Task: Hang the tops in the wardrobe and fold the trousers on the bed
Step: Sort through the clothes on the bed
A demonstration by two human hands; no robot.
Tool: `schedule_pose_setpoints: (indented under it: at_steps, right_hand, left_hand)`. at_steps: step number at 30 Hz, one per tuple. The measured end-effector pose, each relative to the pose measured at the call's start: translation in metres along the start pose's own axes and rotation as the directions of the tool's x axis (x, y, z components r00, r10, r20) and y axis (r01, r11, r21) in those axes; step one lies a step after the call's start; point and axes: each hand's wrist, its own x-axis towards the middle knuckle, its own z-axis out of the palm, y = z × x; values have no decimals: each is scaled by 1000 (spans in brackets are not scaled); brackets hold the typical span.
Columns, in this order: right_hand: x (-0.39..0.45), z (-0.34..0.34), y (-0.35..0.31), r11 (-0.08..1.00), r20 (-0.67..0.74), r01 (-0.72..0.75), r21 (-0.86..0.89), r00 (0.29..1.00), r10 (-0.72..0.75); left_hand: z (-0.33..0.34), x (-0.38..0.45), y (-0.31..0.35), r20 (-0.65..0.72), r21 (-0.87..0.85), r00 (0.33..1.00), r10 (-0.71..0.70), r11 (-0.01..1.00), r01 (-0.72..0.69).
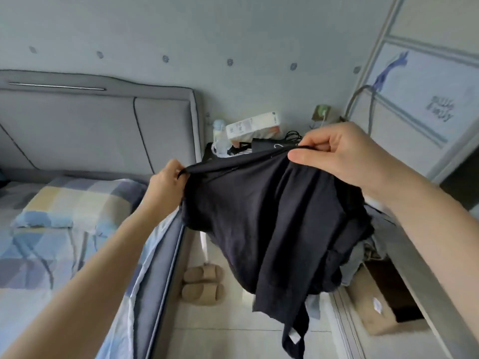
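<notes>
A black garment [269,218] hangs in the air between my two hands, over the gap between the bed and the wardrobe. My left hand [166,182] pinches its upper left edge. My right hand [334,154] grips its upper right edge, thumb on top. The cloth droops down to the floor area, with a strap-like end [293,340] dangling at the bottom. The bed [51,229] with a checked blue and yellow sheet lies at the left. The wardrobe's sliding door [425,104] stands at the right.
A pair of beige slippers [203,283] lies on the tiled floor beside the bed frame. A cluttered nightstand [248,141] with a white box, bottle and black hangers stands behind the garment. A cardboard box [375,304] and more clothes sit at the lower right.
</notes>
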Motion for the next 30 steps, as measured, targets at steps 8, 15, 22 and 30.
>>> schedule_pose_setpoints:
  at_steps: [8, 15, 22, 30]
  right_hand:
    - [-8, -62, 30, 558, -362, -388, -733, 918, 162]
    - [-37, -56, 14, 860, -433, -493, -133, 809, 397]
    - [-55, -73, -37, 795, -677, -88, 600, 474, 563]
    - [-109, -119, -46, 746, -709, 61, 663, 372, 599]
  left_hand:
    - [11, 58, 36, 300, -131, 898, 322, 946, -296]
    - [40, 67, 91, 349, -74, 730, 587, 794, -603]
    - [59, -30, 180, 512, -781, 400, 761, 605, -152]
    - [79, -84, 266, 374, -871, 365, 853, 458, -176]
